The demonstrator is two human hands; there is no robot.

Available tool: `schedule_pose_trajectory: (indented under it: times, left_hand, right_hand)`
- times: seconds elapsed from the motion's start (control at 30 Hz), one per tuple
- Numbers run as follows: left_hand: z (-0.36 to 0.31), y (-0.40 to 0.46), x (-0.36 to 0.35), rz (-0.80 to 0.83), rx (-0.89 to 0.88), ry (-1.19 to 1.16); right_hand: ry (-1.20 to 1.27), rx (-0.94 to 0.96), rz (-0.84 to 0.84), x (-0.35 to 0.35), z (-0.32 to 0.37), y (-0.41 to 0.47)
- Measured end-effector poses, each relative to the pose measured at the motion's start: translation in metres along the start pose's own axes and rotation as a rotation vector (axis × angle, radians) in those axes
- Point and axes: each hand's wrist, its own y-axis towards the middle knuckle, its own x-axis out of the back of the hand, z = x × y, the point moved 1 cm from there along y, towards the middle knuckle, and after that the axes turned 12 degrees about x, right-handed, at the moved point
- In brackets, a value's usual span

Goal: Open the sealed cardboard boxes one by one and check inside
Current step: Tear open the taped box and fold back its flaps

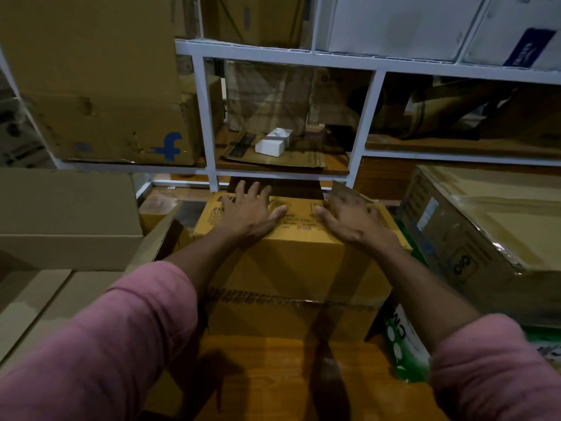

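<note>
A yellow-brown cardboard box [303, 268] stands on the wooden floor in front of me, with printed text on its top and tape across its front. My left hand [252, 211] lies flat on the top with its fingers spread, reaching to the far edge. My right hand [352, 217] also rests flat on the top, at the right side. Just beyond its fingers a small flap [346, 189] at the far right corner sticks up. Neither hand grips anything.
A white metal rack [209, 117] stands behind the box, with cartons and a small white box [273, 142] on its shelves. A plastic-wrapped carton [491, 232] sits at right, an open plain carton [66, 220] at left, and a green-and-white package [403, 338] leans beside the box.
</note>
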Motion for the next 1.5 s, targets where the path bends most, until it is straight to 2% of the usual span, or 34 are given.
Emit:
schedule_pose_trajectory:
  times: [0.1,0.47,0.7,0.87,1.0,1.1,1.17,1.37,1.5]
  left_hand:
    - [0.006,-0.005,-0.010,0.050,-0.006,0.027]
    - [0.020,-0.132,-0.017,-0.209,-0.062,-0.036]
    - [0.038,-0.215,-0.050,-0.363,-0.091,-0.014]
    - [0.058,-0.251,-0.097,-0.242,-0.122,0.078]
    - [0.068,-0.261,-0.132,0.088,-0.104,0.061]
    - [0.077,-0.261,-0.153,0.228,-0.101,0.072]
    - [0.081,-0.258,-0.162,0.245,-0.112,0.086]
    - [0.065,-0.226,-0.168,0.129,-0.111,0.046]
    - [0.049,-0.202,-0.182,0.242,-0.121,0.005]
  right_hand:
    - [-0.027,-0.005,0.084,-0.004,0.001,0.000]
    - [-0.151,0.049,-0.227,-0.006,0.049,-0.121]
    - [-0.193,0.069,-0.269,-0.041,0.073,-0.199]
    - [-0.220,0.061,-0.140,-0.080,0.089,-0.231]
    - [-0.037,0.014,0.048,-0.131,0.093,-0.240]
    - [0.028,-0.023,0.183,-0.163,0.091,-0.243]
    - [0.066,-0.042,0.234,-0.173,0.088,-0.244]
    - [0.248,-0.053,0.286,-0.191,0.064,-0.222]
    - [0.271,-0.063,0.276,-0.201,0.071,-0.213]
